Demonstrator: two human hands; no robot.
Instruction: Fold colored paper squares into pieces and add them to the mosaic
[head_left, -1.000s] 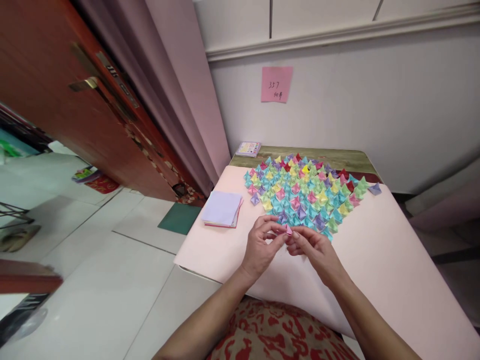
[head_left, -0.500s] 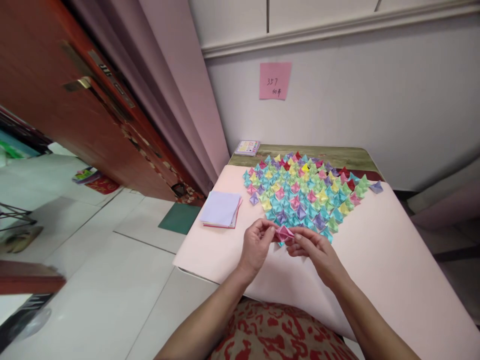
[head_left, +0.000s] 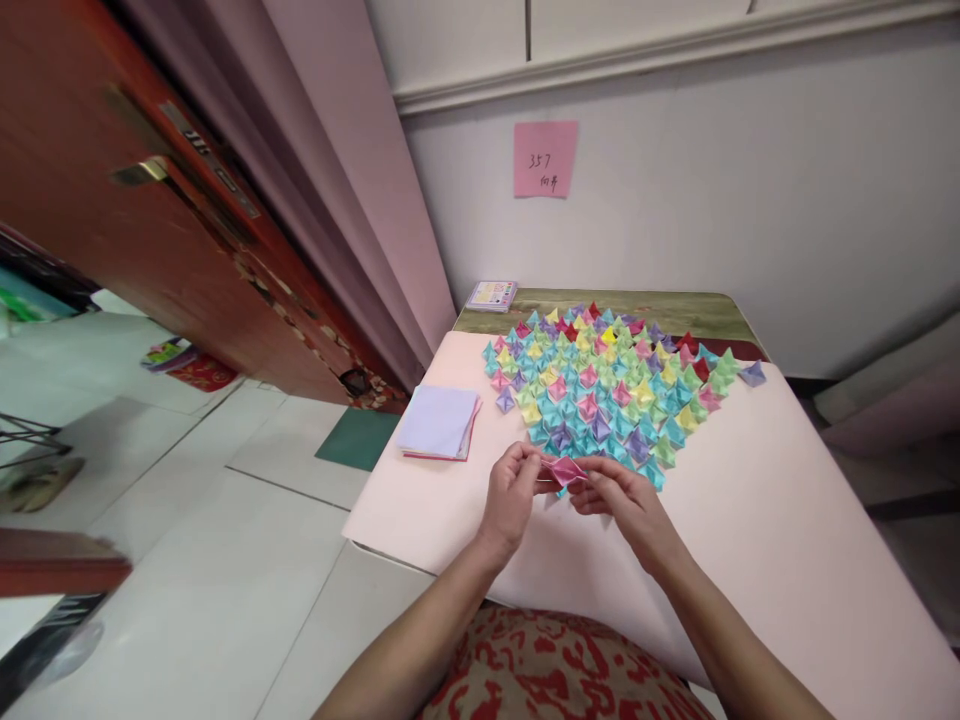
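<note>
Between my two hands is a small pink folded-paper piece (head_left: 566, 471), held above the near edge of the table's pink cover. My left hand (head_left: 514, 490) pinches its left end between thumb and fingers. On the other side, my right hand (head_left: 619, 497) grips the right end the same way. Just beyond my fingers spreads a wide group of folded-paper pieces (head_left: 592, 385) in turquoise, green, yellow, pink, purple and red. Left of my hands lies a stack of square paper sheets (head_left: 439, 422), lilac on top.
A small pile of printed packs (head_left: 492, 295) sits at the table's far left corner. One purple folded piece (head_left: 752, 374) lies apart at the right. A pink note (head_left: 545, 160) is on the wall. Left of the table stands a red door (head_left: 172, 240) beside a purple curtain.
The pink folded piece looks slightly more stretched between my fingers, and my left hand has shifted a little left. The whole view has moved slightly. The other papers stay in place.
</note>
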